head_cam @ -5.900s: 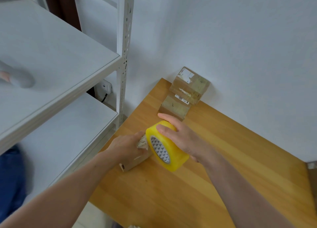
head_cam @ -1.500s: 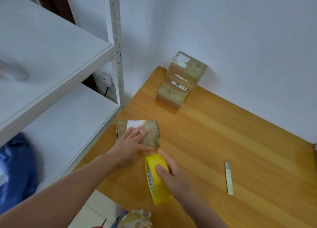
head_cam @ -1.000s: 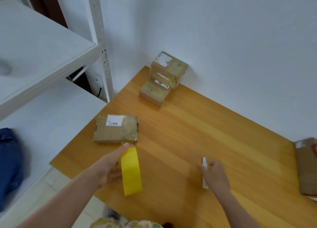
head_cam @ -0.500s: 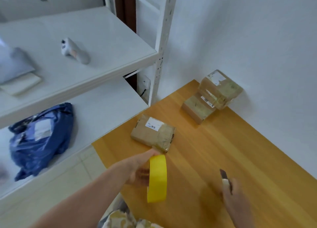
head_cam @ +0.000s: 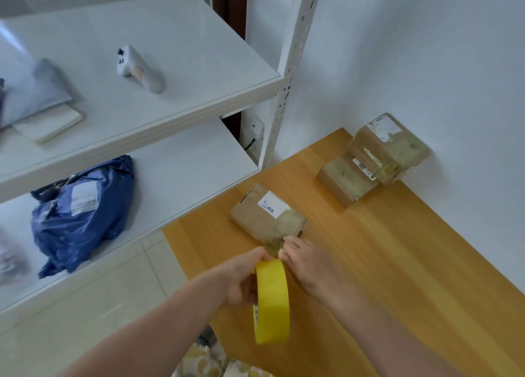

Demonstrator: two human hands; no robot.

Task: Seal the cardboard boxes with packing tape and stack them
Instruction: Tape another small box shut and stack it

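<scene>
The flat cardboard box [head_cam: 267, 217] lies on the wooden table [head_cam: 397, 263], its long axis slanting toward the person, with its taped near end closest to the hands. Just short of that end, the left hand [head_cam: 238, 283] grips the yellow tape roll [head_cam: 272, 300] upright on edge, thumb over the rim. The right hand [head_cam: 312, 266] is nearer, its curled fingertips [head_cam: 288, 244] at the box's near corner; whether they pinch anything cannot be told. Two stacked boxes [head_cam: 377, 158] sit well beyond the box.

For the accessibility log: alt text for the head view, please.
A person's left hand grips a yellow tape roll at a wooden table while the right hand reaches a flat cardboard box. More taped boxes are stacked against the wall.
</scene>
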